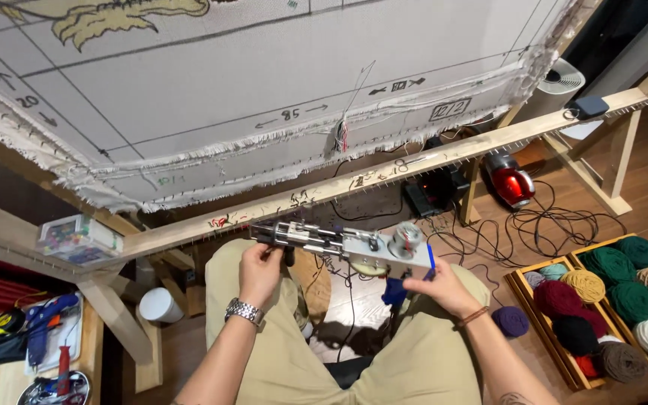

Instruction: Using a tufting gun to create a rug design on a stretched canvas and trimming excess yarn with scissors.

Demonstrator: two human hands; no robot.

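I hold a metal tufting gun [354, 244] level over my lap, below the wooden frame bar [384, 176]. My left hand [259, 271], with a metal watch on its wrist, grips the black handle end on the left. My right hand [440, 287], with a thin bracelet, grips the gun's right end by the blue part. White backing cloth [264, 67] with drawn grid lines and arrows is stretched on the frame above. A few yarn strands [341, 135] hang from the cloth.
Wooden crates of yarn balls [609, 300] in green, maroon, tan and white stand on the floor at right. A red machine [510, 180] and tangled black cables [549, 225] lie beyond. At left are a clear box of small items [76, 238] and a blue glue gun [43, 319].
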